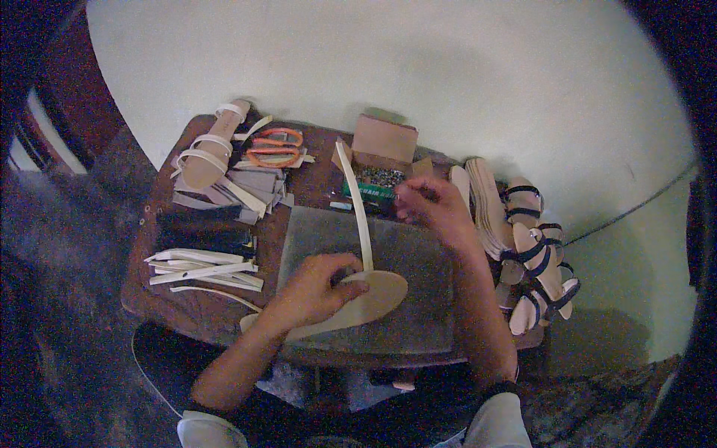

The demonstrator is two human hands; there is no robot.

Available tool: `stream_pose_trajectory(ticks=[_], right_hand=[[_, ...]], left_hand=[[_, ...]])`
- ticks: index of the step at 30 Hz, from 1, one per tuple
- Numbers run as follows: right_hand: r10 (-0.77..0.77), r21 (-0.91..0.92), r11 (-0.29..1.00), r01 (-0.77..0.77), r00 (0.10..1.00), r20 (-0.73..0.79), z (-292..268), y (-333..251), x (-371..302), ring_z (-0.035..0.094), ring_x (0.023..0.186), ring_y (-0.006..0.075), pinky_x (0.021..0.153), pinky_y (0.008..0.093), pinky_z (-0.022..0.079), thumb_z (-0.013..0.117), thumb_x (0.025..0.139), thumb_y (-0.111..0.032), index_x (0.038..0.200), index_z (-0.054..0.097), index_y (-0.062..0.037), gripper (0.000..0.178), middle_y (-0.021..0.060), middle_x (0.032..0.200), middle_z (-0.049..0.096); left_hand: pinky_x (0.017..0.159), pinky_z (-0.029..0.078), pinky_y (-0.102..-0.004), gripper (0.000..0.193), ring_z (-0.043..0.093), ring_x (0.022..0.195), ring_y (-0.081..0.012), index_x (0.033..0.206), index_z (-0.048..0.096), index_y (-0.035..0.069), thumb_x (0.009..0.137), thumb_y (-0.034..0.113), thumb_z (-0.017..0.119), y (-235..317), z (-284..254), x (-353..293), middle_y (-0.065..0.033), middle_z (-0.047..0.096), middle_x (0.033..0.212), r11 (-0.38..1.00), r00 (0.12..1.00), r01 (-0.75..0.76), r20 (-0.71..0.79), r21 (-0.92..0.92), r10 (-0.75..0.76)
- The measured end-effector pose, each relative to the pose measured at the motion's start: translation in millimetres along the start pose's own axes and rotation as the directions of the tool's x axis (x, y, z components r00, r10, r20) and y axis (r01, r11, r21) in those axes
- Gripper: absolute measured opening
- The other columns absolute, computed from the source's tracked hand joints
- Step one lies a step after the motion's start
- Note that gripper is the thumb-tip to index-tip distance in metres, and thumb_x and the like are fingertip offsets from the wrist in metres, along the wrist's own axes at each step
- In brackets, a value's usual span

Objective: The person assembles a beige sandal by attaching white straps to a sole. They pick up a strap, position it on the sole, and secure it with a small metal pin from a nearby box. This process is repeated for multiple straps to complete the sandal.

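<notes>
My left hand [328, 287] grips a beige shoe sole [377, 302] by its upper edge, thumb on top. A long cream strap [358, 201] rises from the sole beside my fingertips and points away from me. At the right front of an open cardboard box [385, 138] is my right hand [433, 209], its fingers curled together. Whatever they may hold is too small to make out. Inside the box lie many small dark and shiny pieces [381, 178] behind a green printed front. Under the sole lies a dark grey mat [321, 231].
Left on the brown table: a white-strapped sandal [205, 160], orange-handled scissors [275, 147], grey strips [254, 187], black strips [205, 230] and cream straps [205, 267]. At right, stacked soles [485, 209] stand beside several dark-strapped sandals [541, 254]. A pale wall [448, 67] rises behind.
</notes>
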State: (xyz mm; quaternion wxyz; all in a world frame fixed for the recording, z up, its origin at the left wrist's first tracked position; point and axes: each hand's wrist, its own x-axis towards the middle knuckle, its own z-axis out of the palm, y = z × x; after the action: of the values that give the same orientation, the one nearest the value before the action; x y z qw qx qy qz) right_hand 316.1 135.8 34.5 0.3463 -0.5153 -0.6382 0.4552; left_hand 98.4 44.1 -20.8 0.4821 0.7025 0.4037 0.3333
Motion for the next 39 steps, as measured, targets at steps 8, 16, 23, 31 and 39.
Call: stream_pose_trajectory(ticks=[8,16,23,31,39], right_hand=[[-0.106,-0.206,0.972,0.115,0.993,0.055,32,-11,-92,0.059,0.085,0.0178,0.077,0.0287,0.046,0.071,0.074,-0.005,0.086,0.065,-0.0044,0.014,0.0056,0.085,0.062],[-0.241,-0.132,0.961,0.244,0.97,0.043,51,12,-95,0.055,0.094,0.0195,0.084,0.0294,0.043,0.073,0.069,-0.003,0.085,0.065,-0.0053,0.018,0.0072,0.094,0.057],[-0.271,-0.04,0.961,0.272,0.962,0.03,55,27,-90,0.056,0.093,0.0195,0.083,0.0301,0.043,0.073,0.07,-0.003,0.087,0.065,-0.005,0.019,0.0081,0.094,0.058],[-0.278,-0.05,0.959,0.28,0.959,0.046,55,27,-90,0.057,0.092,0.0195,0.083,0.0303,0.044,0.074,0.07,-0.007,0.089,0.064,-0.0046,0.021,0.0088,0.094,0.059],[0.053,0.158,0.986,-0.053,0.999,0.003,60,15,-93,0.058,0.094,0.0163,0.084,0.0307,0.046,0.073,0.073,-0.009,0.099,0.059,-0.0044,0.03,0.0043,0.094,0.06]], left_hand=[[0.059,0.043,-0.0343,0.023,0.053,0.062,-0.0197,0.093,0.061,0.002,0.078,0.019,0.067,12,-6,-3,-0.0123,0.059,0.073,0.996,0.997,0.071,-0.009,0.049,-0.071],[0.056,0.042,-0.0326,0.026,0.052,0.06,-0.0183,0.093,0.061,0.001,0.077,0.021,0.068,17,-8,-1,-0.0117,0.058,0.072,0.993,0.996,0.093,0.007,0.067,-0.094],[0.056,0.043,-0.0329,0.027,0.054,0.061,-0.0198,0.093,0.061,0.001,0.076,0.02,0.069,5,-4,-2,-0.012,0.06,0.075,0.992,0.998,-0.019,-0.051,0.126,0.026],[0.06,0.044,-0.0328,0.028,0.057,0.065,-0.0207,0.094,0.062,0.001,0.076,0.021,0.069,1,-2,-2,-0.0127,0.062,0.079,0.993,0.994,-0.076,-0.066,0.09,0.082],[0.064,0.047,-0.0336,0.027,0.061,0.072,-0.0223,0.095,0.063,0.001,0.078,0.02,0.069,4,-2,-2,-0.0137,0.064,0.082,0.996,0.996,-0.053,-0.074,0.069,0.058]])
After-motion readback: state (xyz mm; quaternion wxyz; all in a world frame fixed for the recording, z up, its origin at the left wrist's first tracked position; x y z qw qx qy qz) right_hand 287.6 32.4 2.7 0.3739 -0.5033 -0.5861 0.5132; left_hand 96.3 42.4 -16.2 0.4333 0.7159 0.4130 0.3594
